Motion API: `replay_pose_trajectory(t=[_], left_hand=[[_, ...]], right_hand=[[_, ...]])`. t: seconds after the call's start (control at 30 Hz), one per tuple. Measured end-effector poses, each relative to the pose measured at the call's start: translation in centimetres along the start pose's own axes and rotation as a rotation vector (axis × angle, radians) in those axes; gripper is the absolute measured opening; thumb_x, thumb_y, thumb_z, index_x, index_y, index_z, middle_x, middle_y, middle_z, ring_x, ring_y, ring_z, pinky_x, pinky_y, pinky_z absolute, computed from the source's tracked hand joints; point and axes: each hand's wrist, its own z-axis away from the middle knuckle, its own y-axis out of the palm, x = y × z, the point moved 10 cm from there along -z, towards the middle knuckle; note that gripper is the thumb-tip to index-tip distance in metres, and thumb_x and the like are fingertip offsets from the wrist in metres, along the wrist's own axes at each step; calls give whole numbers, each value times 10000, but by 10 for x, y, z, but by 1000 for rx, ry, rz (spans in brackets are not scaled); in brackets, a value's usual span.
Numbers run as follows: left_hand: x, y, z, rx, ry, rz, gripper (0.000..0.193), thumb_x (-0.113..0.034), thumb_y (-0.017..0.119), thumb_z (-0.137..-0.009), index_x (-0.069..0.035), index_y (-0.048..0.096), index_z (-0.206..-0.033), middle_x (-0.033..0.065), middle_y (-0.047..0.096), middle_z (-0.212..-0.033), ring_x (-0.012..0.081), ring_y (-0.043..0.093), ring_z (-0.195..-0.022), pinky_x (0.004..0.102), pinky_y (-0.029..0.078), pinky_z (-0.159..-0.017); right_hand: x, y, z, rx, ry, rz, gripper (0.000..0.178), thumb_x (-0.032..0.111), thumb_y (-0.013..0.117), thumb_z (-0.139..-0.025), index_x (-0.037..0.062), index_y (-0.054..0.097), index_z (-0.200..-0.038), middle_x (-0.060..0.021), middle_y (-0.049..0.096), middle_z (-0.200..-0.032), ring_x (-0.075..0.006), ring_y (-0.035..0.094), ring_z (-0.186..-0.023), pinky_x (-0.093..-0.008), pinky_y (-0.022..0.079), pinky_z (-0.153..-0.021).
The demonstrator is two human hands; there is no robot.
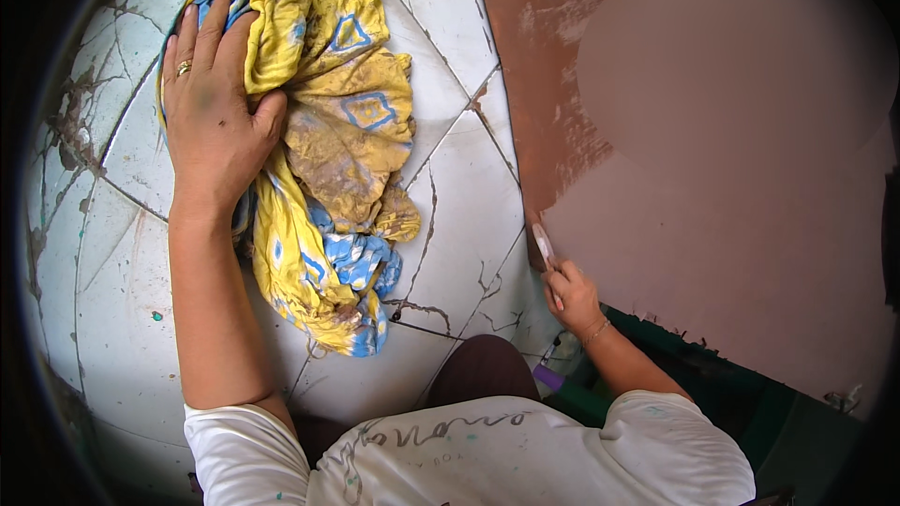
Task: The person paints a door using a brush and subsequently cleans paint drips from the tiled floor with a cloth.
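My left hand (211, 98), a ring on one finger, lies flat with fingers stretched out on a crumpled yellow and blue cloth (352, 155). The cloth is stained brown in its middle and rests on cracked white tiles. My right hand (573, 298) is closed around a slim, pale paintbrush (543, 245), seen nearly edge-on. The brush's tip is at the left edge of a large flat panel (712, 215), near where mauve paint meets reddish-brown. Streaky strokes mark that border higher up.
White tiles (459, 159) with dark joints, cracks and chips spread over the left side. My dark-clothed knee (485, 365) is at the lower middle. Beneath the panel's lower edge are dark green surfaces (661, 342) and a purple object (548, 377). A small metal fitting (844, 400) sits at the panel's lower right.
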Motion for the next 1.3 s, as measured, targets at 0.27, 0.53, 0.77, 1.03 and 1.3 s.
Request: replay_pose_trajectory(t=[0.27, 0.53, 0.77, 1.03, 1.3], left_hand=[[0, 3, 0, -1, 29, -11, 668, -174, 682, -704, -55, 527, -1343, 102, 414, -1521, 368, 328, -1423, 484, 231, -1185], [-1, 5, 1, -3, 31, -10, 657, -164, 672, -712, -52, 525, -1343, 99, 411, -1523, 355, 314, -1432, 471, 224, -1190], [1, 3, 3, -8, 30, -29, 650, -168, 682, -719, -59, 531, -1342, 100, 408, -1526, 357, 325, -1427, 472, 232, -1187], [-1, 4, -2, -11, 28, -5, 658, -168, 699, -711, -62, 539, -1341, 95, 421, -1518, 357, 334, -1422, 472, 240, -1184], [2, 2, 2, 5, 11, -30, 667, -160, 693, -706, -59, 529, -1344, 92, 405, -1530, 353, 324, -1428, 467, 236, -1189]], right_hand=[[-2, 11, 16, 65, 100, -107, 170, 28, 687, -746, 65, 630, -902, -114, 604, -1035, -345, 647, -823, -429, 547, -732], [-29, 17, 31, 121, 117, -86, 153, 1, 680, -756, 49, 629, -892, -118, 614, -1002, -335, 651, -831, -415, 550, -723], [21, -115, -11, -249, 67, -22, 226, -71, 699, -731, 40, 666, -925, -141, 635, -1031, -302, 665, -844, -373, 559, -752], [33, -40, -16, 26, -77, -12, 249, -72, 688, -717, 56, 651, -928, -137, 636, -1037, -281, 672, -849, -365, 553, -712], [28, -150, -38, -283, 8, 28, 244, -71, 686, -699, 42, 655, -913, -125, 643, -981, -272, 662, -779, -346, 542, -682]])
